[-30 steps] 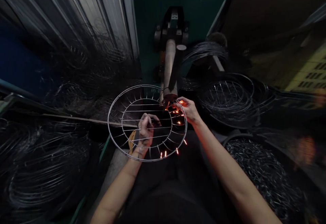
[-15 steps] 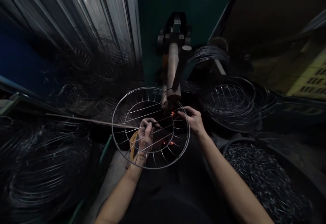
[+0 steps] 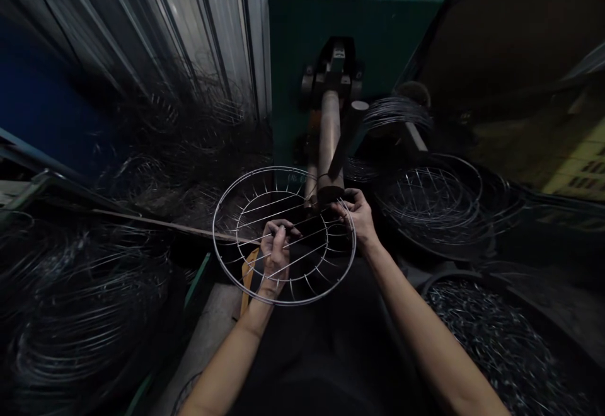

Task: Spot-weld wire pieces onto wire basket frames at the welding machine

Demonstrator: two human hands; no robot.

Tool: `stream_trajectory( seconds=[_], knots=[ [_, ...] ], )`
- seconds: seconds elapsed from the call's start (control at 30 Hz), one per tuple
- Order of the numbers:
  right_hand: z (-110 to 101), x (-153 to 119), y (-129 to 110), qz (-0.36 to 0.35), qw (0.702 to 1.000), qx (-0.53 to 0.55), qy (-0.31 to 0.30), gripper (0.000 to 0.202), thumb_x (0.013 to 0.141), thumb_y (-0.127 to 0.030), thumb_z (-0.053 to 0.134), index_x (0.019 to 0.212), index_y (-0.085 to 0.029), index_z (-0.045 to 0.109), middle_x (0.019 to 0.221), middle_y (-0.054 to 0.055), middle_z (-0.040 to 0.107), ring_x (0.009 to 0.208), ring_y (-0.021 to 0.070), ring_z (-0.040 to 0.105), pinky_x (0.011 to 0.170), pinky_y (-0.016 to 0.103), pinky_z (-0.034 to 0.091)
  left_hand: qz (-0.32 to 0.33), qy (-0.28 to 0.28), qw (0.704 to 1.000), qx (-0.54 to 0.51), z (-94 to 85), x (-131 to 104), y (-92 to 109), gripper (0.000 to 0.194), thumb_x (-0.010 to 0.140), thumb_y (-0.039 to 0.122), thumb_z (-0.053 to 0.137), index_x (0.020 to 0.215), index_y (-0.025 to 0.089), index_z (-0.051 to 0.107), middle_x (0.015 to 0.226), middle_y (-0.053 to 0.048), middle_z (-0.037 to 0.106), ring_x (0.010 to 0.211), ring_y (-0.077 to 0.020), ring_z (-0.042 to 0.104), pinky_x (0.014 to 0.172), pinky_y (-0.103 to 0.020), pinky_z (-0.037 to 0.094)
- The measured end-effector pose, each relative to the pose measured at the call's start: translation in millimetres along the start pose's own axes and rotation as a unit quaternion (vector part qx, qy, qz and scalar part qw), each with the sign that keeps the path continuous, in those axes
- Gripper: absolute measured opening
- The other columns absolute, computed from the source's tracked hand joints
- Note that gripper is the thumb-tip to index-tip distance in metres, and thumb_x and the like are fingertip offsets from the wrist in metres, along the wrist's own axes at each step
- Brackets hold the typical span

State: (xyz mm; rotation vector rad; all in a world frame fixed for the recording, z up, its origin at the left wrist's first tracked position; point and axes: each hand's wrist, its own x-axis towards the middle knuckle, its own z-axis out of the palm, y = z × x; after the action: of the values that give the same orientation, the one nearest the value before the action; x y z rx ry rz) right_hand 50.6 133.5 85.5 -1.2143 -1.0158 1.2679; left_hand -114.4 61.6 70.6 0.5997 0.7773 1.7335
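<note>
Two hands are on one round wire guard of thin grey steel, a flat ring with a smaller inner ring and short spokes between them, crossed by several straight wires. I see it held level in front of me, at the middle of the view, its far edge right under the tip of the welding arm. My left hand comes up through the near side of the guard and is closed with thumb and fingertips pinched on one of the straight cross wires. My right hand is curled around the far right part of the rim, fingers clamped on the wire just beside the arm's tip. The hands are apart, one on each side of the guard's middle.

Just beyond stands the brownish cylindrical welding arm, reaching toward me from the green metal machine body, with a dark clamp block at its root. A yellowish strip shows below the guard's left edge. To the right lies a stack of finished round wire guards, and nearer on that side a dark tub of short cut wire pieces. On the left, heaps of tangled dark wire rings fill the space, with a corrugated metal wall behind them
</note>
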Motion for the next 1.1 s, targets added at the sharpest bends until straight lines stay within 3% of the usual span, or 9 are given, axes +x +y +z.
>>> stream_trajectory(
  seconds=[0.17, 0.3, 0.43, 0.67, 0.87, 1.1],
  knots=[
    [0, -2, 4, 0.0, 1.0, 0.021, -0.005, 0.068, 0.047, -0.044, 0.083, 0.095, -0.025, 0.039, 0.06, -0.009, 0.057, 0.043, 0.0066, 0.048, 0.042, 0.019, 0.038, -0.011, -0.024, 0.999, 0.018, -14.2, 0, -1, 0.025, 0.077, 0.031, 0.067, 0.072, 0.018, 0.047, 0.09, 0.0, 0.058, 0.071, -0.0098, 0.06, 0.066, -0.022, 0.048],
    [-4, -17, -2, -0.006, 1.0, -0.015, -0.022, 0.061, 0.051, -0.051, 0.079, 0.095, -0.025, 0.046, 0.069, -0.004, 0.062, 0.049, 0.0087, 0.051, 0.045, 0.022, 0.042, -0.034, -0.118, 0.988, 0.096, -26.4, 4, 9, 0.028, 0.068, 0.025, 0.076, 0.083, 0.02, 0.052, 0.103, -0.002, 0.056, 0.08, -0.0109, 0.061, 0.076, -0.024, 0.048],
    [-20, -32, 0, -0.051, 0.993, -0.109, -0.016, 0.047, 0.062, -0.054, 0.072, 0.094, -0.024, 0.057, 0.08, 0.002, 0.065, 0.063, 0.0139, 0.057, 0.051, 0.026, 0.045, -0.028, -0.163, 0.976, 0.143, -30.0, 11, 11, 0.028, 0.067, 0.026, 0.077, 0.083, 0.019, 0.056, 0.099, -0.002, 0.056, 0.072, -0.0082, 0.058, 0.071, -0.022, 0.048],
    [-36, -38, 13, -0.033, 0.99, -0.134, -0.013, 0.036, 0.063, -0.048, 0.073, 0.084, -0.02, 0.067, 0.079, 0.002, 0.066, 0.063, 0.013, 0.056, 0.055, 0.026, 0.045, -0.034, -0.145, 0.976, 0.162, -29.3, 13, 4, 0.03, 0.061, 0.022, 0.081, 0.071, 0.017, 0.053, 0.077, 0.001, 0.059, 0.063, -0.0101, 0.059, 0.061, -0.024, 0.051],
    [-34, -21, 12, -0.067, 0.99, -0.123, 0.008, 0.034, 0.065, -0.047, 0.072, 0.085, -0.02, 0.067, 0.077, 0.001, 0.065, 0.068, 0.0132, 0.056, 0.061, 0.026, 0.046, -0.025, -0.117, 0.981, 0.15, -21.7, 13, 7, 0.03, 0.061, 0.022, 0.081, 0.065, 0.015, 0.052, 0.086, 0.0, 0.06, 0.068, -0.0093, 0.063, 0.063, -0.021, 0.049],
    [-25, -11, -2, -0.065, 0.988, -0.138, -0.024, 0.033, 0.067, -0.046, 0.071, 0.085, -0.019, 0.067, 0.079, 0.002, 0.065, 0.068, 0.0133, 0.057, 0.061, 0.026, 0.047, 0.022, -0.094, 0.985, 0.143, -15.3, 5, 2, 0.032, 0.061, 0.025, 0.08, 0.062, 0.015, 0.05, 0.084, 0.0, 0.058, 0.072, -0.012, 0.066, 0.058, -0.017, 0.045]
  ],
)
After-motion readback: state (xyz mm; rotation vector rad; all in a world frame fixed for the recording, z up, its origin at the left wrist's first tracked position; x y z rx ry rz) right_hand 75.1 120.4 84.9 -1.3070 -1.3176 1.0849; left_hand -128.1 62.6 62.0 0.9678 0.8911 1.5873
